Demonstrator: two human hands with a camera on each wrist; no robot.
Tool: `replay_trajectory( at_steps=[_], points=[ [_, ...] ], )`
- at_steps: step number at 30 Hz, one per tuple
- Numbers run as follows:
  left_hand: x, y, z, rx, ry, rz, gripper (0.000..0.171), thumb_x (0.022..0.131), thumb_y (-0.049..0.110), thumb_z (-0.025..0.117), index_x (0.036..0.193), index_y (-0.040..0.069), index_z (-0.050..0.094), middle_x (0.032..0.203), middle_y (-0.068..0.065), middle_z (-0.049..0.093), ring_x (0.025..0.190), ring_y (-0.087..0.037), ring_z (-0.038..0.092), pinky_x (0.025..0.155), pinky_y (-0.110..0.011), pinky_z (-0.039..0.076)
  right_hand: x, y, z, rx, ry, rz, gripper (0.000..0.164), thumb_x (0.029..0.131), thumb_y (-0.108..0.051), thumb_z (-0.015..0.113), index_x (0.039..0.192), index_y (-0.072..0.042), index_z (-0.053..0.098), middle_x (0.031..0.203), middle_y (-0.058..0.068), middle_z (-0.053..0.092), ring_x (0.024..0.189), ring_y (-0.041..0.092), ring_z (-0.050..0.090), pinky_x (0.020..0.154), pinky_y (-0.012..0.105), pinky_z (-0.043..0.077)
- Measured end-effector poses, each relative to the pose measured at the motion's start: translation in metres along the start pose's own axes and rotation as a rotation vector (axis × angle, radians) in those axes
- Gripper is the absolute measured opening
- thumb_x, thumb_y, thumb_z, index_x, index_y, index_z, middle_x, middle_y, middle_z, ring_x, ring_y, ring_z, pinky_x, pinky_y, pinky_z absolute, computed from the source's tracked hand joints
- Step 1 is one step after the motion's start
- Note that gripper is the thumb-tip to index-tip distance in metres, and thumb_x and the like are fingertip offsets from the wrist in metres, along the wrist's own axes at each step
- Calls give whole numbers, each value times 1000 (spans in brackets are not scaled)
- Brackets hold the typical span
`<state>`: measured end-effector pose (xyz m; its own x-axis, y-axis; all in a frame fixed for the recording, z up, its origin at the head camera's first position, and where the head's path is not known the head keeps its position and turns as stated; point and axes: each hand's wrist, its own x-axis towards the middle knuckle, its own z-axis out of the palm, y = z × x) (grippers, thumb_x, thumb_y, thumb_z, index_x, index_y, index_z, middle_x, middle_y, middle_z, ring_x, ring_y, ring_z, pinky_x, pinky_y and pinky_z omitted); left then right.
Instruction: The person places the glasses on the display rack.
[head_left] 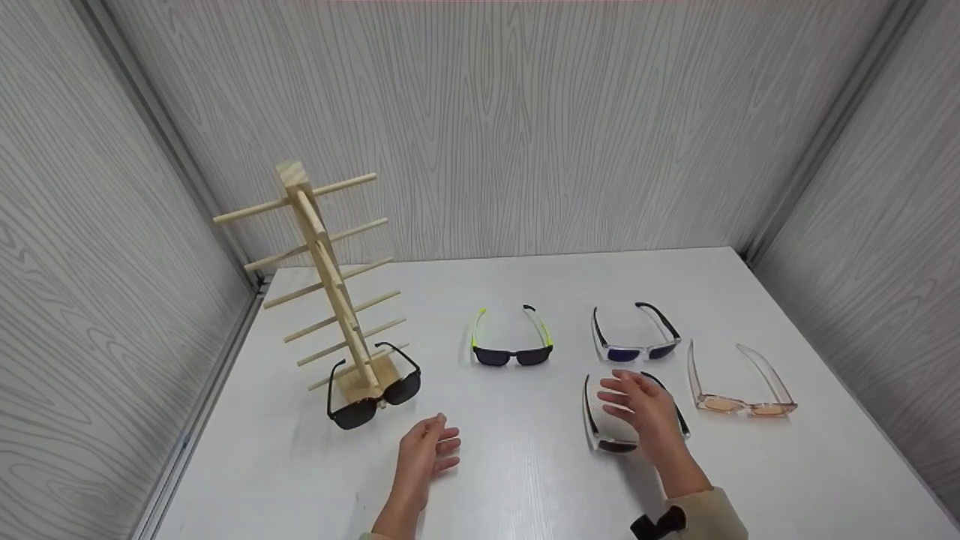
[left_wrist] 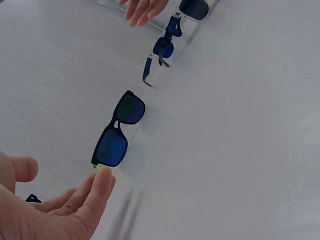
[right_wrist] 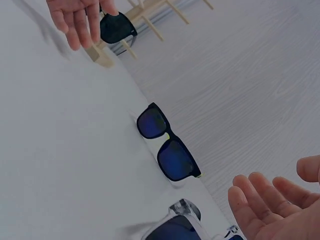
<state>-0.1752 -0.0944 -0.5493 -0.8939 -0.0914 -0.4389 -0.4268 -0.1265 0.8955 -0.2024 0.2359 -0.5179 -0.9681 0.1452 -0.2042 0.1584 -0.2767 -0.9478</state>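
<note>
My left hand (head_left: 421, 456) is held over the table with its fingers loosely extended and nothing in them. It is nearest to black sunglasses (head_left: 355, 413) that hang on the lowest part of a wooden peg rack (head_left: 330, 274). My right hand (head_left: 646, 411), also holding nothing, hovers above clear-framed sunglasses with dark temples (head_left: 616, 446) and covers part of them in the head view. In the right wrist view, the fingers (right_wrist: 260, 197) are relaxed and spread beside the sunglasses. Black sunglasses with yellow-green temples (head_left: 514, 357) lie between the hands, farther back.
Behind my right hand lies another clear-framed pair with dark temples (head_left: 637, 352). Pink transparent glasses with orange lenses (head_left: 746, 407) lie to its right. Wood-grain panels (head_left: 495, 127) enclose the white table (head_left: 517, 480) at the back and sides.
</note>
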Motion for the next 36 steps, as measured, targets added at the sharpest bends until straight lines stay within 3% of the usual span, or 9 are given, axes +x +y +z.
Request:
replay_trajectory(
  at_steps=[13,22,28,36],
  points=[
    [-4,-2,46,42,-118,94,52,96,37,50,126,-5,47,104,-14,64,94,-26,63,71,-35,55,-13,-12,-43,-9,29,-65,51,93,-32,55,127,5,44,107,10,66,101,27,62,87,39,50],
    [-4,-3,72,32,-145,157,50,95,36,52,123,-5,50,102,-13,64,93,-27,63,70,-36,56,-18,-20,-71,22,61,-139,28,94,-28,55,113,-8,57,103,9,68,97,25,65,82,37,52],
    [-4,-1,92,26,-177,182,47,94,35,53,120,-5,52,102,-13,64,91,-25,63,70,-34,56,-23,-24,-90,23,117,-162,34,93,-27,56,118,-4,54,101,6,69,93,22,66,78,33,54],
    [-4,1,115,16,-240,164,45,94,35,53,119,-3,54,101,-11,64,92,-26,63,70,-35,55,-29,-19,-106,-8,185,-145,30,92,-27,58,113,-6,58,97,3,70,88,18,67,74,31,55]
  ],
)
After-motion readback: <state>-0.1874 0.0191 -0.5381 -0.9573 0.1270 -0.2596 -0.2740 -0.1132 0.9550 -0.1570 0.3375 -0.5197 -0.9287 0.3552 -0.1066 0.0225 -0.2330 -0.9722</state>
